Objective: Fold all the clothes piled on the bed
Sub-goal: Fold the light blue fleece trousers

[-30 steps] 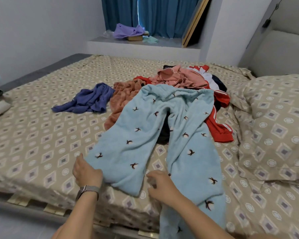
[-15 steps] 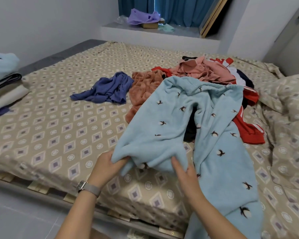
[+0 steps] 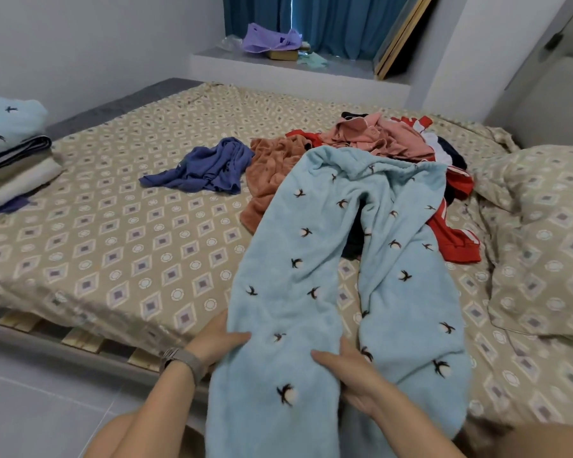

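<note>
I have both hands, left (image 3: 217,338) and right (image 3: 351,375), gripping one leg of the blue pajama pants (image 3: 331,266), drawn over the bed (image 3: 113,233) edge to flatten it. The unfolded pile (image 3: 377,143) waits beyond.

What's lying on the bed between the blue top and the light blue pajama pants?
In the head view, a crumpled rust-orange fleece garment lies between the blue top and the light blue pajama pants, its right side tucked under the pants.

a wide stretch of bare bed (image 3: 113,233) is left open on the left. the right is blocked by the clothes pile (image 3: 387,143) and pillow (image 3: 549,226); folded stack (image 3: 10,153) occupies the far-left edge.
</note>
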{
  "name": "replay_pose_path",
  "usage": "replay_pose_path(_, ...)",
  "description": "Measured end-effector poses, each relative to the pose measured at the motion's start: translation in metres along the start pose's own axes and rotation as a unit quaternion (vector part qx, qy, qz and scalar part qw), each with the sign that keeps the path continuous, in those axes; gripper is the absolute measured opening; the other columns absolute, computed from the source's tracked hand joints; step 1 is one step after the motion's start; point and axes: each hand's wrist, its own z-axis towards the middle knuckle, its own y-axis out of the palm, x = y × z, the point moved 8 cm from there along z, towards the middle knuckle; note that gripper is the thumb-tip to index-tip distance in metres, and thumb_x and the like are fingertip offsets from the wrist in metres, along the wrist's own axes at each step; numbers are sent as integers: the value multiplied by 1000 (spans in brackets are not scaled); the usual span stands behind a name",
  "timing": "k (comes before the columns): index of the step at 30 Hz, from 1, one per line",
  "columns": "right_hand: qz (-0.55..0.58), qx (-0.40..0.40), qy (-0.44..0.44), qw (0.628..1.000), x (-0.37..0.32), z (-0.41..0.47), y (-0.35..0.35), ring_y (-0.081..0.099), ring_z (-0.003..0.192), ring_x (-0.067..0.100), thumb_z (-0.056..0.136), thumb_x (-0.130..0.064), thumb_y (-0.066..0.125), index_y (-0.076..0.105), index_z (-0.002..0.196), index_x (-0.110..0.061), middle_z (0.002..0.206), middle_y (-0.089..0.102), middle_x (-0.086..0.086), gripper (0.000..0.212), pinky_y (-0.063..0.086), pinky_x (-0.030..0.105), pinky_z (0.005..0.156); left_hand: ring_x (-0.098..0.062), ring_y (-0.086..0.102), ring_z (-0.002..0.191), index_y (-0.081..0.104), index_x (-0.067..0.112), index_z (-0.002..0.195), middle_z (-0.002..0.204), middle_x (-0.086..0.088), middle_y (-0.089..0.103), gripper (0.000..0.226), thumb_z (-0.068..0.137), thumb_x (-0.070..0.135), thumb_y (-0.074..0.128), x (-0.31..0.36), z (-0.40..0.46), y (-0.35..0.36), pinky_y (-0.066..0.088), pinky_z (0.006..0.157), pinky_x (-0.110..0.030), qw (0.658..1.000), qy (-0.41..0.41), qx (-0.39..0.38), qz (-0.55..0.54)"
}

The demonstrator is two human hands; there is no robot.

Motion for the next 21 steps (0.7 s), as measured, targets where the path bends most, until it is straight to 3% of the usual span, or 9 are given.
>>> replay_pose_path(2, -2, -5, 24, 1000, 25, 4, -4, 67, 106, 28, 82, -2, 72, 47, 138, -14, 119, 69, 8, 62, 58, 41, 81, -22, 66, 99, 63, 17, 110, 114, -6, 70, 28, 84, 8, 69, -19, 5, 0, 51, 96, -45, 998, -25, 29, 46)
replay_pose_path(5, 9, 0, 10, 1000, 36, 8, -10, 64, 113, 25, 50, -35, 95, 49, 135, -19, 125, 66, 5, 99, 55, 39, 91, -23, 63, 99, 61, 9, 115, 112, -6, 67, 27, 89, 11, 66, -35, 10, 8, 51, 91, -36, 995, -52, 41, 73)
replay_pose_path(6, 21, 5, 0, 1000, 35, 9, -12, 63, 114, 24, 47, -42, 96, 51, 133, -18, 124, 67, 5, 101, 54, 39, 93, -23, 62, 98, 61, 11, 113, 108, -3, 67, 24, 89, 15, 65, -34, 10, 10, 50, 88, -33, 994, -52, 47, 83)
replay_pose_path(9, 22, 18, 10, 1000, 20, 10, -15, 67, 108, 24, 76, -33, 80, 61, 124, -12, 115, 71, 4, 55, 54, 41, 93, -20, 64, 95, 64, 18, 103, 98, 3, 68, 21, 87, 30, 69, -23, 9, 5, 52, 81, -31, 992, -25, 87, 85)
replay_pose_path(11, -3, 47, 11, 999, 9, 19, -27, 69, 102, 22, 81, -26, 77, 67, 113, -10, 106, 74, 3, 37, 56, 40, 89, -15, 65, 87, 65, 20, 98, 92, 6, 68, 20, 84, 34, 71, -12, 9, 0, 51, 71, -28, 987, 11, 126, 98)
replay_pose_path(14, -37, 73, 3, 997, 0, 26, -33, 71, 92, 19, 80, -20, 78, 69, 106, -8, 104, 74, 6, 30, 58, 33, 78, -14, 60, 81, 60, 17, 101, 88, 6, 63, 29, 83, 35, 73, -1, 11, -8, 44, 61, -24, 968, 34, 191, 159)
replay_pose_path(16, -75, 79, -6, 994, 7, 31, -36, 71, 89, 16, 83, -16, 76, 68, 111, -7, 107, 73, 7, 30, 58, 28, 73, -21, 60, 88, 57, 13, 108, 95, 1, 61, 32, 86, 33, 69, -7, 17, -6, 44, 67, -27, 956, 13, 185, 226)
replay_pose_path(19, -147, 50, 1, 988, 14, 34, -35, 69, 101, 17, 82, -21, 77, 65, 119, -12, 111, 72, 1, 40, 57, 32, 87, -27, 60, 100, 52, 8, 111, 108, -7, 61, 31, 91, 29, 61, -22, 22, 1, 46, 78, -28, 921, -35, 158, 353)
replay_pose_path(21, -206, 26, 9, 978, 6, 37, -34, 67, 106, 19, 79, -22, 78, 65, 118, -16, 113, 71, -3, 41, 55, 33, 90, -27, 58, 97, 47, 10, 115, 113, -10, 57, 34, 87, 25, 59, -12, 16, 4, 50, 82, -35, 883, -15, 208, 420)
